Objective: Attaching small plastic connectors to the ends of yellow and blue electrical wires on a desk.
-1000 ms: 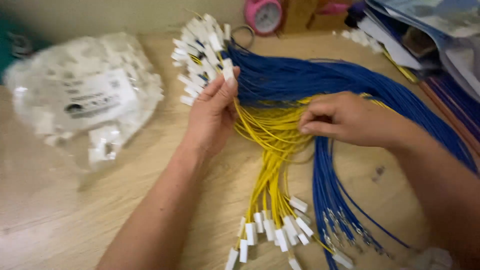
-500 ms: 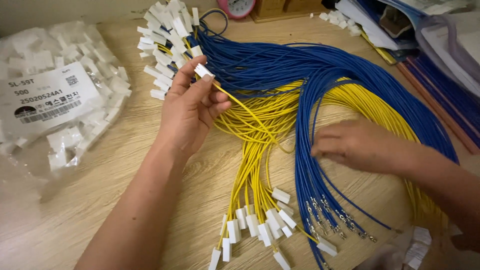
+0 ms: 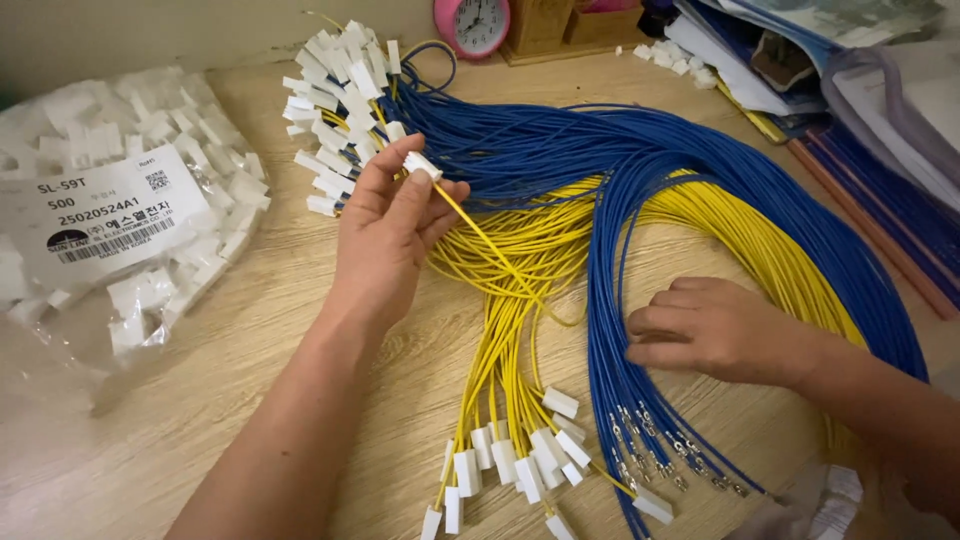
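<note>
The left hand (image 3: 385, 235) pinches a white connector (image 3: 422, 165) on a yellow wire (image 3: 490, 245). The right hand (image 3: 715, 330) rests loosely curled on the blue wires (image 3: 610, 330), seemingly gripping nothing.

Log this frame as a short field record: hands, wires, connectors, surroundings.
left hand: raised, fingertips pinch a white connector on a single yellow wire
right hand: palm down on the blue wires, near their bare metal terminals
yellow wires: bundle fanned toward the camera, white housings at the near ends
bag of white connectors: clear plastic, to the left on the wooden table
pink clock: far edge, centre
papers and folders: stacked upper right
</note>
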